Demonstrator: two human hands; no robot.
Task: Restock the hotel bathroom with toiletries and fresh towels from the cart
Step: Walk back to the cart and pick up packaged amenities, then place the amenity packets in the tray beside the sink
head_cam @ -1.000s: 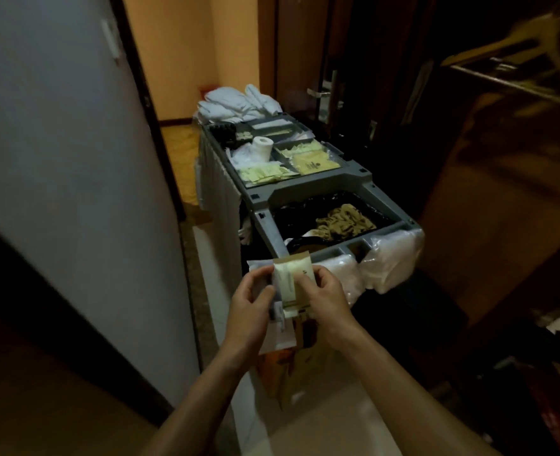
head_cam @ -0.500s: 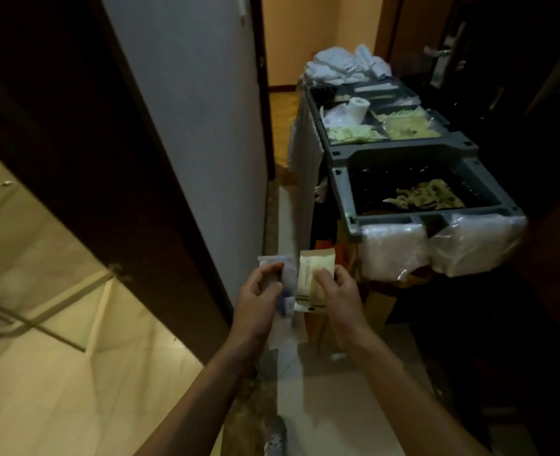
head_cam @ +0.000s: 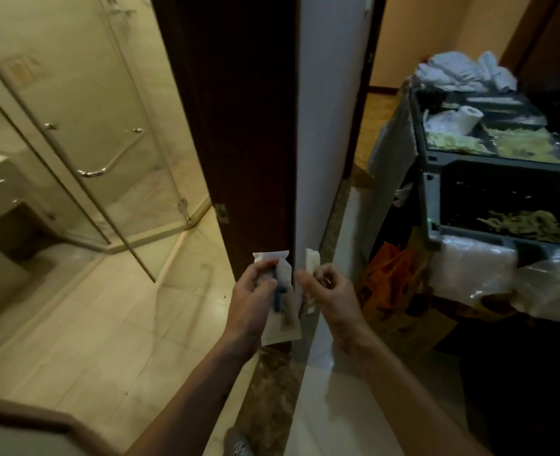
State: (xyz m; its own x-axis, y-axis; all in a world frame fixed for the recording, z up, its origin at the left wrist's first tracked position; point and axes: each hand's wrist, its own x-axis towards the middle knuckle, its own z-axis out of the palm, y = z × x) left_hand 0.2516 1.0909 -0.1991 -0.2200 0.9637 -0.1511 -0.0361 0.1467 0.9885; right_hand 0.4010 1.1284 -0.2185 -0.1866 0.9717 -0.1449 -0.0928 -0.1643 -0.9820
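My left hand (head_cam: 254, 299) grips a clear toiletry packet (head_cam: 280, 297) with a blue item inside, plus a flat white sachet under it. My right hand (head_cam: 332, 292) pinches a small cream toiletry sachet (head_cam: 312, 263) by its lower part. Both hands are held in front of the edge of a dark wooden door (head_cam: 239, 126). The grey housekeeping cart (head_cam: 433, 199) stands at the right, with white towels (head_cam: 459, 72) heaped at its far end, a toilet roll (head_cam: 469, 118) and trays of yellowish sachets (head_cam: 518, 144).
The bathroom opens at the left, with a glass shower enclosure (head_cam: 84, 136), a chrome handle (head_cam: 107, 166) and pale tiled floor (head_cam: 107, 324). A white wall end (head_cam: 328, 126) separates it from the corridor. Clear plastic bags (head_cam: 489, 274) and an orange bag (head_cam: 390, 278) hang on the cart's near end.
The view has swung left from the cart to the bathroom doorway. My hands have drawn slightly apart, each keeping its own packet.
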